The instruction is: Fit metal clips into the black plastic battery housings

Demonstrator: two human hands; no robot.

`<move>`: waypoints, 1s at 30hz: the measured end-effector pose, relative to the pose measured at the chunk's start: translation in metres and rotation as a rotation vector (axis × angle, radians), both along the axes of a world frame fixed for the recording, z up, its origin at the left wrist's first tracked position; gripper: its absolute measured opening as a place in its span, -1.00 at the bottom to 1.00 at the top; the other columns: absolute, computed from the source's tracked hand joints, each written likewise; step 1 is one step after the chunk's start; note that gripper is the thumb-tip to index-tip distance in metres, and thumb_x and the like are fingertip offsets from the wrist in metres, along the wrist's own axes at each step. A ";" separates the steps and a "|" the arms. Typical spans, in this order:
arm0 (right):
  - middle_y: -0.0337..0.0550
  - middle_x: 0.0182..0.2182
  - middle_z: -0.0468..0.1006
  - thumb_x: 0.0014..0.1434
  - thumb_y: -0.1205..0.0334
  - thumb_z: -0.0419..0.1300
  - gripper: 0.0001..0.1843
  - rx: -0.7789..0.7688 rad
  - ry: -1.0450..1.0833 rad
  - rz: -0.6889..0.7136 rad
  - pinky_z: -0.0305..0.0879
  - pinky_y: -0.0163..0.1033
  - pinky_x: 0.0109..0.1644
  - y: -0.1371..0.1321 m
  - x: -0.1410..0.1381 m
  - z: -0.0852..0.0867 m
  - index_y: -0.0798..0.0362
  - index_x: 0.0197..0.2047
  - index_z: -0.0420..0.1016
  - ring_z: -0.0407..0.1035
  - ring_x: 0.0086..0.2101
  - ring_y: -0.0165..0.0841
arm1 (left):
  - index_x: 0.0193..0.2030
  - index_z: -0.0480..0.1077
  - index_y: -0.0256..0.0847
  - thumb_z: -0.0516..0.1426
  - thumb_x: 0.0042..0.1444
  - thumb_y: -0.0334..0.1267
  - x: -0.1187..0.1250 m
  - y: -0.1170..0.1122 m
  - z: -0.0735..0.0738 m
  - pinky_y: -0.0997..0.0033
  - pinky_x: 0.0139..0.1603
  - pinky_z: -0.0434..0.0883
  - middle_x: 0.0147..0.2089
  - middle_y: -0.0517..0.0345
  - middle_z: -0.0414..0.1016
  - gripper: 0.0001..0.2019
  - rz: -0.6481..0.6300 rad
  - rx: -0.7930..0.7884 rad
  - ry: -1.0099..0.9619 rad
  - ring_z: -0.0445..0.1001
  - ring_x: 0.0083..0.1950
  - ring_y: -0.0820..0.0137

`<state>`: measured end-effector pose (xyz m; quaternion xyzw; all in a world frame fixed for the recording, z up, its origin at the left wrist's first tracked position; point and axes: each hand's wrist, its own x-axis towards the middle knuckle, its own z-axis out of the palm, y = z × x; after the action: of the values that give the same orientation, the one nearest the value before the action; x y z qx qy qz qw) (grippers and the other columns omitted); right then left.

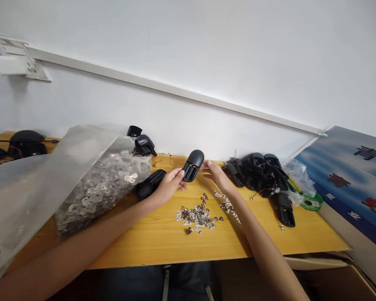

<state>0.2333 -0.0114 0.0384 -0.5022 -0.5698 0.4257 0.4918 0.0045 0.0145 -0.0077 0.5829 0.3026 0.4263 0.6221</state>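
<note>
the left hand (167,187) grips a black casing (192,166), held up over the yellow table (144,246), while the right hand (215,175) sits open just beside it at three o'clock. with so narrow a hold, the casing could slip and scatter the loose metal tabs (196,217) at six o'clock.

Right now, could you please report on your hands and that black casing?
Left hand gripping black plastic casing; right hand beside it. Loose metal tabs below.
</note>
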 end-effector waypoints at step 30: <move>-0.12 -0.35 0.68 0.06 -0.16 0.51 -0.59 0.001 0.100 -0.070 0.49 -0.12 -0.13 -0.012 -0.058 -0.032 0.01 -0.26 0.66 0.53 -0.35 -0.28 | 0.33 0.24 -0.15 0.19 0.36 -0.17 0.005 0.004 -0.017 0.04 0.21 0.49 -0.04 0.00 0.62 -0.54 0.010 0.062 -0.044 0.61 0.04 0.21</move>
<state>0.1754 -0.0234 0.0061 -0.4997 -0.5267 0.4326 0.5345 0.0094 0.0184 -0.0248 0.5908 0.2783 0.4511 0.6083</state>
